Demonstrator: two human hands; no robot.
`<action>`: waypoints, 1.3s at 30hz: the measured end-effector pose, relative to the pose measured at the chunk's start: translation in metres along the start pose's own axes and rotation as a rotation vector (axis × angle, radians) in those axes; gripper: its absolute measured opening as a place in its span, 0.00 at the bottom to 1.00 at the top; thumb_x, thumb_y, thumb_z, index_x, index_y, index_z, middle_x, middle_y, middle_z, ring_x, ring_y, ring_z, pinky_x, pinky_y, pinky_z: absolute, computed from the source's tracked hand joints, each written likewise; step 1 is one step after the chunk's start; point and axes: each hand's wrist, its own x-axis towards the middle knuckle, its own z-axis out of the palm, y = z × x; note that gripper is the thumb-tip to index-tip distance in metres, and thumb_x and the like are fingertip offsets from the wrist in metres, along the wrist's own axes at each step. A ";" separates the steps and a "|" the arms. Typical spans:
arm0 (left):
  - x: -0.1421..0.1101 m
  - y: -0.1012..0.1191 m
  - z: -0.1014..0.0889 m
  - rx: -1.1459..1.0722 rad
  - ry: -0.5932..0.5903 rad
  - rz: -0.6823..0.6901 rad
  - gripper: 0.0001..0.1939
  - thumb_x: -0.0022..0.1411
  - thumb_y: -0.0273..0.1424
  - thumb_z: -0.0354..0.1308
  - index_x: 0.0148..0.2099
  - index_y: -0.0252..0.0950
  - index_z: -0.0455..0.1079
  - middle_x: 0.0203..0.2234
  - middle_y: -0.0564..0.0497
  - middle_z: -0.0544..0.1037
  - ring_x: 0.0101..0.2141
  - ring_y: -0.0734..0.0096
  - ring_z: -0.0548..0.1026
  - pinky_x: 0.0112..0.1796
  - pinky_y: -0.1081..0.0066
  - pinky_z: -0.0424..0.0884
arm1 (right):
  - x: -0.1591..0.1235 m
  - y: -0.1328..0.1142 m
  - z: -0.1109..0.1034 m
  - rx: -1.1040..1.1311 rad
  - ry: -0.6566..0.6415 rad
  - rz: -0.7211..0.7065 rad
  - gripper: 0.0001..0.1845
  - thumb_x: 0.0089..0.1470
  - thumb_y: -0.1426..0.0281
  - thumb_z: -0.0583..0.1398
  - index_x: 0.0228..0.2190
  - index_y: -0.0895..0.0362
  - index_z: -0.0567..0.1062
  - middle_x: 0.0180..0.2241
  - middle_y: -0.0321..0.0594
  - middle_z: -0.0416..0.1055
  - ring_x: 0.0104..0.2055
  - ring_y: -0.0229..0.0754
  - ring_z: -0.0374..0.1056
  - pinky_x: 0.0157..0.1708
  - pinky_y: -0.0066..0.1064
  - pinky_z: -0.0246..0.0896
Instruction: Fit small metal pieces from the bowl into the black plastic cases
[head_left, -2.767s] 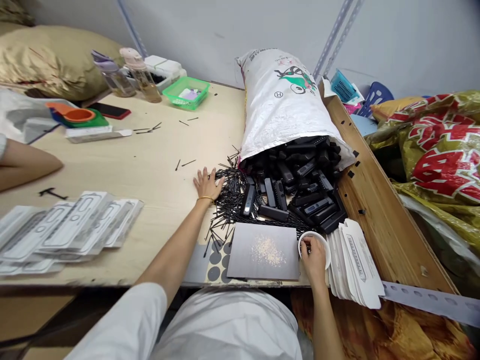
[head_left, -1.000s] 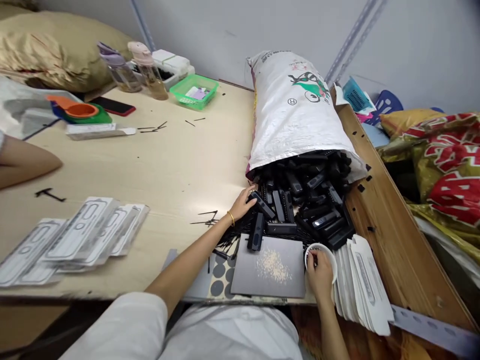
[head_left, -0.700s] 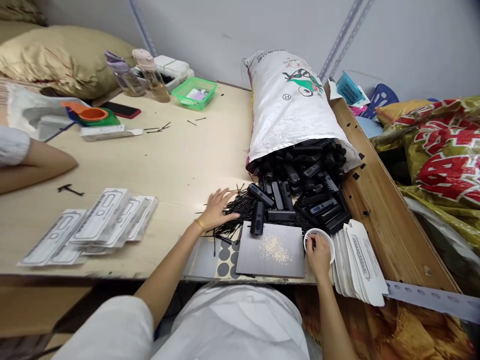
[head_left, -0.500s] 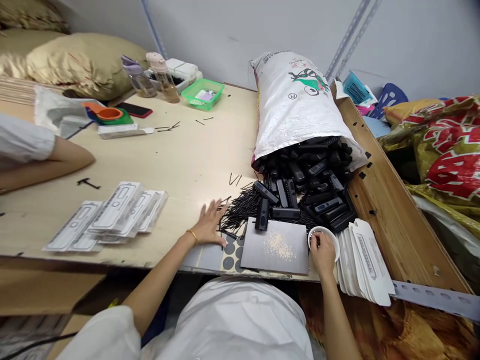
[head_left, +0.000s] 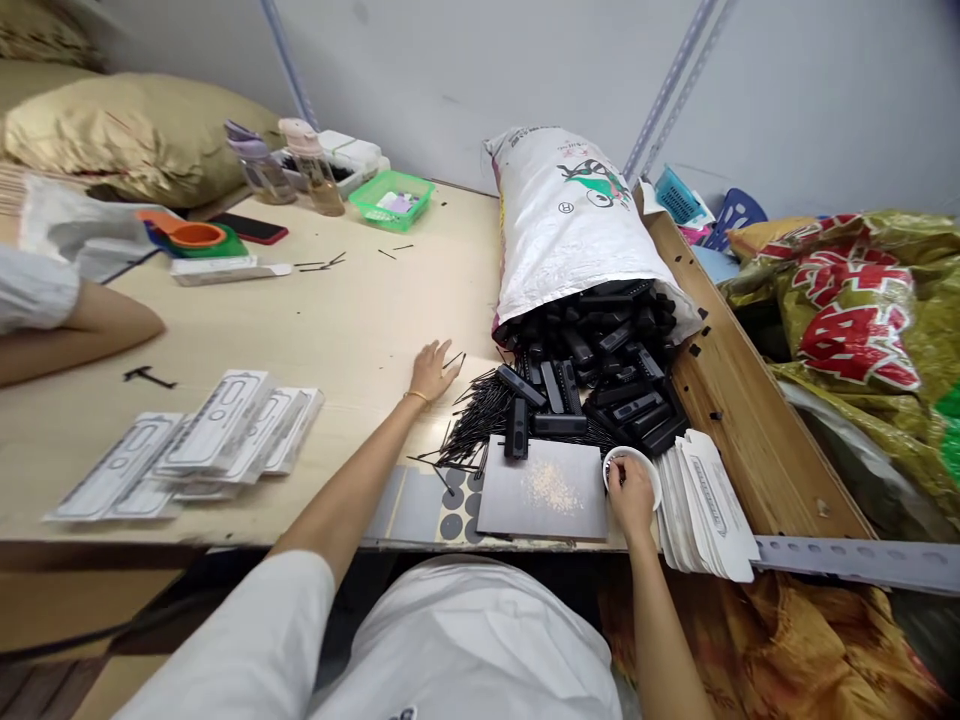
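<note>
My left hand is stretched out over the table with its fingers apart. Its fingertips are beside a few loose thin black sticks, left of a heap of similar sticks. My right hand reaches into a small white bowl, fingers drawn together; what they pinch is hidden. Left of the bowl lies a grey plate bearing pale small grains. One black oblong plastic piece rests on the plate's far edge. More black oblong pieces lie heaped behind it.
A white woven sack spills black pieces toward me. Folded white cartons stand along the wooden side board. Packaged boxes are stacked at left. A co-worker's forearm rests farther left. Bottles and a green basket stand behind.
My left hand has moved away from me, from the near side of the stick heap to the loose sticks beyond. My right hand stays in the bowl. The view has shifted slightly right.
</note>
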 end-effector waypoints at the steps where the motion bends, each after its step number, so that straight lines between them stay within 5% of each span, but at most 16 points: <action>1: 0.009 0.001 0.004 0.005 -0.007 -0.013 0.34 0.63 0.42 0.43 0.65 0.24 0.52 0.64 0.30 0.51 0.65 0.42 0.43 0.60 0.39 0.35 | 0.001 0.001 0.000 0.005 -0.011 0.001 0.18 0.56 0.60 0.48 0.28 0.58 0.71 0.31 0.46 0.71 0.36 0.48 0.63 0.40 0.40 0.56; 7: 0.005 0.030 0.047 -0.064 -0.204 0.151 0.36 0.60 0.49 0.48 0.64 0.34 0.55 0.62 0.40 0.61 0.61 0.56 0.59 0.61 0.57 0.53 | 0.006 0.010 0.001 0.047 -0.080 0.000 0.13 0.52 0.62 0.51 0.28 0.57 0.70 0.31 0.44 0.71 0.33 0.45 0.64 0.36 0.37 0.59; 10: -0.007 0.036 0.046 -0.098 -0.182 0.184 0.34 0.62 0.44 0.45 0.66 0.30 0.50 0.61 0.38 0.61 0.58 0.59 0.65 0.57 0.60 0.60 | 0.007 0.012 0.001 0.054 -0.101 -0.003 0.11 0.51 0.64 0.51 0.26 0.57 0.69 0.29 0.43 0.70 0.32 0.45 0.64 0.35 0.36 0.58; 13: -0.017 0.045 0.037 -0.104 -0.132 0.234 0.27 0.61 0.36 0.47 0.61 0.33 0.60 0.56 0.40 0.67 0.54 0.58 0.67 0.56 0.57 0.60 | 0.006 0.010 0.001 0.045 -0.098 -0.005 0.10 0.51 0.66 0.51 0.25 0.56 0.69 0.27 0.42 0.69 0.32 0.45 0.63 0.36 0.36 0.57; 16: -0.035 0.064 0.039 -0.023 -0.258 0.462 0.20 0.56 0.26 0.50 0.51 0.40 0.71 0.48 0.46 0.72 0.49 0.61 0.67 0.53 0.60 0.61 | 0.002 0.005 0.000 0.041 -0.059 0.019 0.10 0.53 0.66 0.50 0.26 0.56 0.68 0.28 0.42 0.69 0.32 0.44 0.63 0.36 0.36 0.56; 19: -0.052 0.084 0.051 0.204 -0.352 0.623 0.23 0.58 0.21 0.45 0.50 0.44 0.71 0.49 0.47 0.71 0.48 0.61 0.66 0.50 0.60 0.61 | 0.000 0.001 -0.001 0.073 -0.013 0.055 0.10 0.53 0.65 0.50 0.27 0.56 0.68 0.28 0.42 0.70 0.32 0.44 0.64 0.36 0.36 0.57; 23: -0.053 0.095 0.058 0.334 -0.309 0.605 0.23 0.62 0.21 0.43 0.53 0.44 0.69 0.52 0.46 0.70 0.52 0.62 0.64 0.54 0.59 0.55 | 0.001 0.001 -0.003 0.126 -0.011 0.078 0.11 0.53 0.64 0.51 0.28 0.56 0.69 0.28 0.42 0.71 0.31 0.43 0.65 0.35 0.35 0.59; 29: -0.046 0.090 0.062 0.150 -0.317 0.630 0.27 0.54 0.22 0.52 0.56 0.40 0.67 0.50 0.43 0.71 0.56 0.61 0.63 0.58 0.58 0.54 | 0.000 0.009 -0.002 0.175 -0.028 0.132 0.18 0.49 0.56 0.52 0.29 0.56 0.73 0.29 0.45 0.74 0.29 0.45 0.68 0.33 0.37 0.62; 35: -0.042 0.089 0.074 0.007 -0.186 0.556 0.25 0.60 0.18 0.43 0.52 0.44 0.70 0.44 0.49 0.75 0.48 0.72 0.70 0.57 0.63 0.59 | 0.003 0.016 -0.014 0.185 -0.050 0.303 0.23 0.40 0.50 0.56 0.30 0.54 0.75 0.31 0.46 0.75 0.30 0.50 0.70 0.31 0.40 0.63; 39: -0.053 0.107 0.060 0.081 -0.131 0.601 0.23 0.62 0.19 0.43 0.50 0.46 0.71 0.44 0.50 0.76 0.50 0.69 0.68 0.62 0.53 0.45 | 0.002 0.003 -0.028 0.438 0.013 0.427 0.23 0.39 0.50 0.61 0.31 0.54 0.74 0.33 0.45 0.76 0.34 0.50 0.71 0.33 0.39 0.65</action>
